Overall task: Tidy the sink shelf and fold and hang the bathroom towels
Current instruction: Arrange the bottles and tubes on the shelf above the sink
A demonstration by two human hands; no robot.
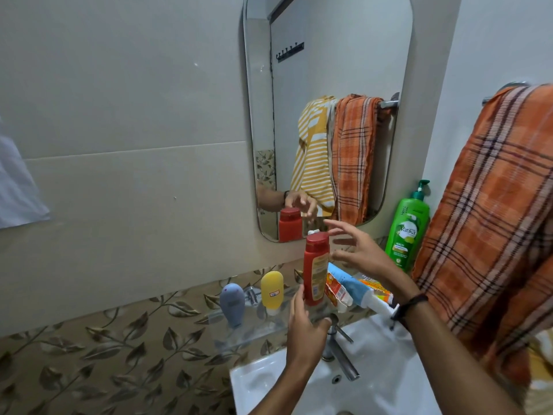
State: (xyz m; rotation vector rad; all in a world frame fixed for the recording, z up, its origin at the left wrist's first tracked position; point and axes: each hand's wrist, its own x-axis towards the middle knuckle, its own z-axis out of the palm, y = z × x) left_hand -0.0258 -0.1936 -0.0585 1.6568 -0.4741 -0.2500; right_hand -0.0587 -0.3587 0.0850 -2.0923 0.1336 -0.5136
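The two forearms lay nearest the camera, reaching up over the white sink [374, 369] and its tap [338, 351].

Along the glass shelf [239, 333], from the left, a grey bottle [232, 304] and a yellow bottle [271, 289] both stood cap-down, the yellow one with a small label too small to read. Next came the red bottle [316, 269], upright at the shelf's middle. The left hand [303, 324] touched its lower edge with thumb and fingertips, a light steadying contact and not a full wrap. The right hand [359, 253] hovered just beside the cap, fingers spread wide, holding nothing.

Right of the red bottle a blue tube [356, 287] and some orange cartons [336, 290] lay tipped over in a heap; their print was not legible. Further right stood a green pump bottle [407, 232] that read "Vatika". An orange checked towel [490, 223] hung bunched over the rail [514, 84] at the far right, and the mirror [329, 115] showed a yellow striped towel beside it.

The red bottle looked like rigid, smooth plastic, tall and narrow, so likely easy to topple and perhaps slick if wet; a grasp round its middle would suit best. The tube would be soft and squeezable, better taken near its cap. The towels were limp and light, best lifted by their top edge at the rail.
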